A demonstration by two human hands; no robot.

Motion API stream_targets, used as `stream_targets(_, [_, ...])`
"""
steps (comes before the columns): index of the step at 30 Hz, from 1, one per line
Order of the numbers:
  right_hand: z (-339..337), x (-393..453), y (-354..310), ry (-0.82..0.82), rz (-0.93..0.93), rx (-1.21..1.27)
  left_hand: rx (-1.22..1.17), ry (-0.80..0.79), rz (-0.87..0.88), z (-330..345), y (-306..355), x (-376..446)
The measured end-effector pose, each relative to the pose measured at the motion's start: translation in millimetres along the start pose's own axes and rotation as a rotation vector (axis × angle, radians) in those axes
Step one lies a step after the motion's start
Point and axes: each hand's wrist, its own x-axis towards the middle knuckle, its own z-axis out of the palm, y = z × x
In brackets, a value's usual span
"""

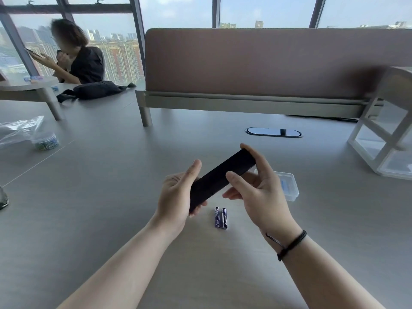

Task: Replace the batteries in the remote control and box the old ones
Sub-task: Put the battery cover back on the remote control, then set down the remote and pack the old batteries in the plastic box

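I hold a black remote control [219,178] slantwise above the grey table, its back side up. My left hand [178,195] grips its near lower end, thumb along the edge. My right hand [256,186] grips its far upper end, with the thumb on the middle of the back. Two dark blue batteries [220,217] lie side by side on the table just below the remote, touching nothing else. A small clear plastic box [287,186] stands on the table behind my right hand, partly hidden by it.
A white open-frame rack [383,139] stands at the right. A brown desk divider [267,63] runs across the back, with a cable port [273,132] before it. A plastic bag and a small tub [45,141] sit at the left. A person sits far left.
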Motion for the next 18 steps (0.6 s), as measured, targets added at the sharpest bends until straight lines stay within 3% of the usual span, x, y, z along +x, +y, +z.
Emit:
stream_targets(13, [3.9, -2.7, 2.2, -0.057, 0.004, -0.039, 0.01, 0.149, 0.022, 0.3, 0.3, -1.7])
stream_targets(18, [-0.3, -0.5, 0.2, -0.026, 0.015, -0.044, 0.092, 0.052, 0.046, 1.7, -1.1, -1.8])
